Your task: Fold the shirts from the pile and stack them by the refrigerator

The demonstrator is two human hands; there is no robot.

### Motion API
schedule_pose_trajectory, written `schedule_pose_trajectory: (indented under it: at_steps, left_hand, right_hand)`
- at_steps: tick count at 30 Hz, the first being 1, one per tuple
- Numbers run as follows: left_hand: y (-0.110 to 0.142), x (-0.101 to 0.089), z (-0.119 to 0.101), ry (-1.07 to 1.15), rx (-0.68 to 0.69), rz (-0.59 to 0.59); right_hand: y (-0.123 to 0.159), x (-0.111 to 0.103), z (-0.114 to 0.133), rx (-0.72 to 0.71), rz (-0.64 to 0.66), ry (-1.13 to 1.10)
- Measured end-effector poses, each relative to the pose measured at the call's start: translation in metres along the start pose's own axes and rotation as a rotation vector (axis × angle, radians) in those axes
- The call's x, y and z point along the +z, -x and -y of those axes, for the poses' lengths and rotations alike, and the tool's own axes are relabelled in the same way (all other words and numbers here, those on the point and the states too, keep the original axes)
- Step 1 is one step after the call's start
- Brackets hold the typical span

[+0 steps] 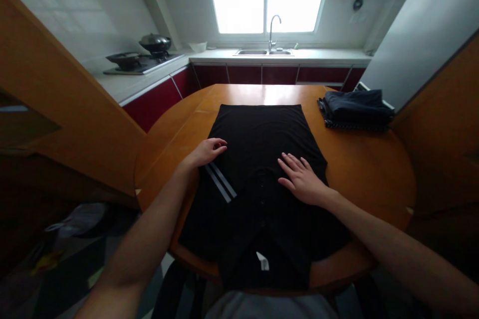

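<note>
A black polo shirt (258, 134) lies spread flat on the round wooden table (366, 169), its collar and white label toward me. Two white stripes mark the folded-in left sleeve. My left hand (207, 152) rests on the shirt's left edge just above those stripes, fingers curled loosely and pressing the fabric. Flat on the shirt's middle right lies my right hand (301, 177), fingers stretched out and spread, holding nothing.
A folded pile of dark clothes (354, 109) sits at the table's far right. Behind the table runs a counter with red cabinets, a sink and tap (273, 42) under the window, and a stove with pans (144, 55) at the left. Wooden panels flank both sides.
</note>
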State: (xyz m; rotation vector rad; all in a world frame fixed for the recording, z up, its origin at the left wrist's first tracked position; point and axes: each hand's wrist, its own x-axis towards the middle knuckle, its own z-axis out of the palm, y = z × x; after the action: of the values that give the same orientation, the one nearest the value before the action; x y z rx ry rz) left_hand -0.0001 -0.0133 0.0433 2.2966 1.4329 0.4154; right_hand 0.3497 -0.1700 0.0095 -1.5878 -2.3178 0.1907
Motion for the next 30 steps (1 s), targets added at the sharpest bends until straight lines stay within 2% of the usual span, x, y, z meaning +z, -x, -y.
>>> schedule_pose_trajectory:
  at_steps: [2,4,7,11,13,18,22,24,27,30]
  left_hand:
    - [-0.002,0.002,0.003,0.005,-0.004,-0.015]
    - [-0.003,0.004,0.007,0.014,0.01,-0.026]
    - [-0.005,0.006,0.012,0.023,0.039,-0.036]
    - [-0.008,0.007,0.015,0.033,0.045,-0.066]
    - [-0.009,0.008,0.016,0.051,0.048,-0.098]
    - [-0.012,0.011,0.02,0.109,0.04,-0.234]
    - [-0.013,0.012,0.018,0.142,-0.002,-0.328]
    - [-0.013,0.009,0.019,0.163,-0.028,-0.375]
    - [-0.013,-0.001,0.029,0.223,-0.068,-0.506]
    - [-0.012,-0.015,0.049,0.269,-0.169,-0.705]
  right_hand:
    - [-0.002,0.002,-0.001,-0.021,0.043,0.001]
    - [-0.005,-0.002,-0.009,0.014,-0.026,-0.008]
    - [-0.009,-0.007,-0.026,0.169,-0.157,0.015]
    - [-0.011,-0.002,-0.043,0.333,-0.046,0.111]
    - [-0.012,-0.001,-0.044,0.375,-0.039,0.146]
    - [-0.013,-0.004,-0.038,0.342,-0.199,0.209]
    - [-0.012,0.001,-0.037,0.306,-0.044,0.195]
    - [-0.012,0.004,-0.04,0.317,-0.031,0.181]
    - [-0.014,0.002,-0.046,0.355,-0.154,0.147]
    - [-0.016,-0.005,-0.062,0.426,-0.312,0.043]
